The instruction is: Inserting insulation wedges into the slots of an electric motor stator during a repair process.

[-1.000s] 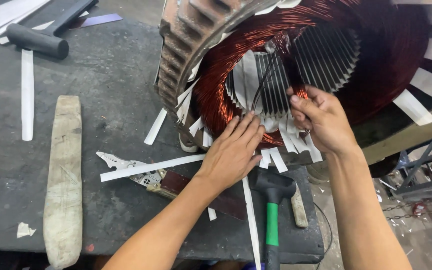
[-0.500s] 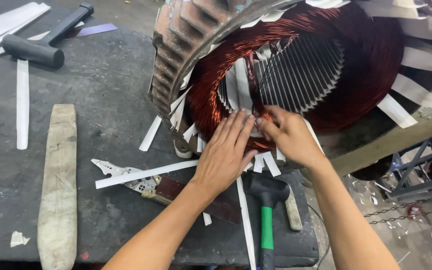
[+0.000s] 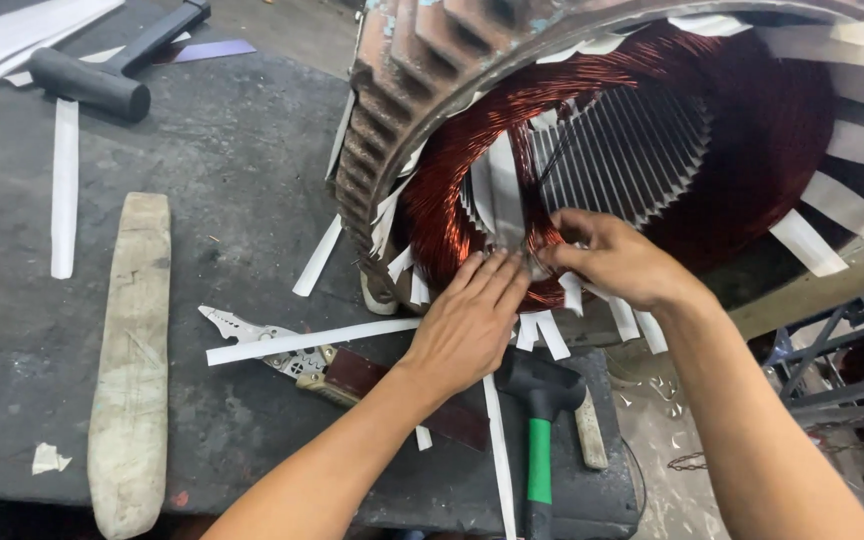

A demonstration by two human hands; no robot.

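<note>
Head view: the left hand lies flat, fingers straight and close together, tips pressed on the copper winding at the near rim of the stator. The right hand comes in from the right, fingers curled narrow and pinching at the same spot; what it grips is too small to tell. White paper strips stick out of the slots around both hands and crowd the near edge. The stator lies on its side at the far right of the dark bench, its bore open behind the hands. Just near the left wrist sit a green-handled mallet, pliers and a long paper strip. Left is open bench, with a wooden bar and, far left, a black hammer
</note>
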